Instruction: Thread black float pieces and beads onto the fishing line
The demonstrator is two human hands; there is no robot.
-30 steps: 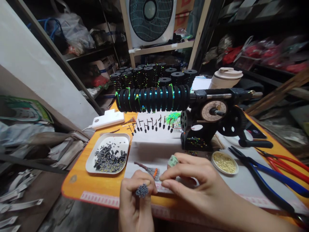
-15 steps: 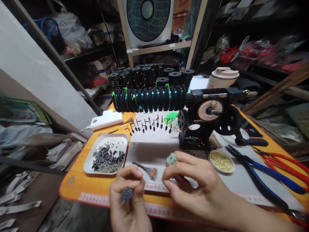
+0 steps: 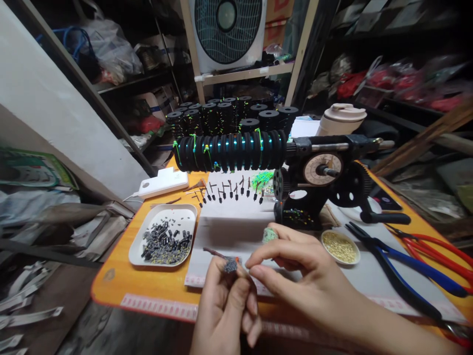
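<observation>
My left hand (image 3: 229, 305) is closed around a dark grey, speckled clump (image 3: 229, 266) that shows between thumb and forefinger. What the clump is made of I cannot make out. A pale green, grainy clump (image 3: 269, 235) pokes out above the bent fingers of my right hand (image 3: 299, 266). Its thumb and forefinger tips are pinched close to the left fingertips; anything tiny between them is too small to see. Just behind the left hand lies a thin brown twisted stem (image 3: 214, 252), its grey and orange end mostly covered.
A white tray (image 3: 162, 209) of small black and grey pieces stands left. Black spools (image 3: 221, 165) sit on a cranked winder (image 3: 321, 172). To the right are a dish of gold bits (image 3: 340, 248), blue-handled pliers (image 3: 399, 271) and red-handled pliers (image 3: 443, 254).
My left hand has moved right and up with the grey clump, up to the right fingertips, and now covers part of the brown stem. The right hand has shifted slightly.
</observation>
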